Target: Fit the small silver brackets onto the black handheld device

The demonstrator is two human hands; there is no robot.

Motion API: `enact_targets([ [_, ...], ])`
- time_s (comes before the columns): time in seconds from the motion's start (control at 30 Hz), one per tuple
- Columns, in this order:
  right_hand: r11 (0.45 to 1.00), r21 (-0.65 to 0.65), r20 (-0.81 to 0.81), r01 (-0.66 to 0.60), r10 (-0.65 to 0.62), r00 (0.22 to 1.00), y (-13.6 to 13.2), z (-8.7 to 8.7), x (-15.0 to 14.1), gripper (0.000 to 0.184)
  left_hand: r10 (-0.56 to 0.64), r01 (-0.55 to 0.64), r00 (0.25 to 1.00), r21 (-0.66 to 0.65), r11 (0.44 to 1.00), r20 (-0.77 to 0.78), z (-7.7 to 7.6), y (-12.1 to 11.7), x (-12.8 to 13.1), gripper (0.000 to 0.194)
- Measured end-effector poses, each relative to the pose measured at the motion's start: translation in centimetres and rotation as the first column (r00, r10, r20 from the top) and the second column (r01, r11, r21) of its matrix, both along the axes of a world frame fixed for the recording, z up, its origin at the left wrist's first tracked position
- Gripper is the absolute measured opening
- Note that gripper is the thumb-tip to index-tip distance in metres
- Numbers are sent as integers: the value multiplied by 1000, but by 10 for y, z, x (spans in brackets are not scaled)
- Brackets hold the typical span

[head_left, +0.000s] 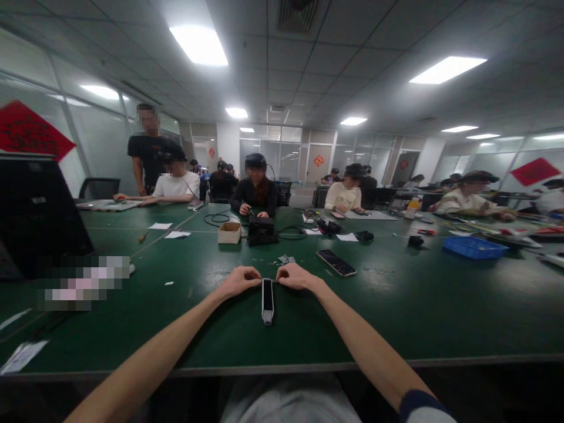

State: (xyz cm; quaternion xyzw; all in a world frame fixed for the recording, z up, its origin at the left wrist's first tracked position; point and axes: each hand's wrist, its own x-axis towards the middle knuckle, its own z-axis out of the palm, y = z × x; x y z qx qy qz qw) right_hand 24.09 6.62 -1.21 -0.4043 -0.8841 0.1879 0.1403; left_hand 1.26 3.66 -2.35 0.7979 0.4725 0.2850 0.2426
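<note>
A slim white device with a dark top face (pixel 268 295) lies lengthwise on the green table in front of me. My left hand (pixel 240 281) is at the left of its far end, thumb and fingers pinched together. On the opposite side, my right hand (pixel 296 276) is closed in a similar pinch. Both sets of fingertips meet at or beside that far end; whatever they hold is too small to make out. Just beyond the hands are several small metal-looking pieces (pixel 285 259). A dark smartphone (pixel 336 262) rests to the right of my right hand.
Across the green table (pixel 423 311) stand an open cardboard box (pixel 230 232) and a black object (pixel 261 230) with cables. A blue tray (pixel 474 247) is at the right, a black monitor (pixel 39 217) at the left. Several people sit around the far side; one person (pixel 147 150) stands.
</note>
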Motion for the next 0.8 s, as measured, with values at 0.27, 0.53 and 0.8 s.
enact_targets([
  [0.27,938,178,-51,298,-294,955,26,-26,11,17,-9,9,1000,-17,1000,9,-2,1,-2,29],
  [0.53,898,310,42,312,-341,939,34,-30,-8,27,-13,13,1000,13,1000,-6,0,-2,-1,28],
  [0.8,900,357,178,251,-329,927,33,-20,-14,23,8,-8,1000,10,1000,29,1,-4,1,26],
])
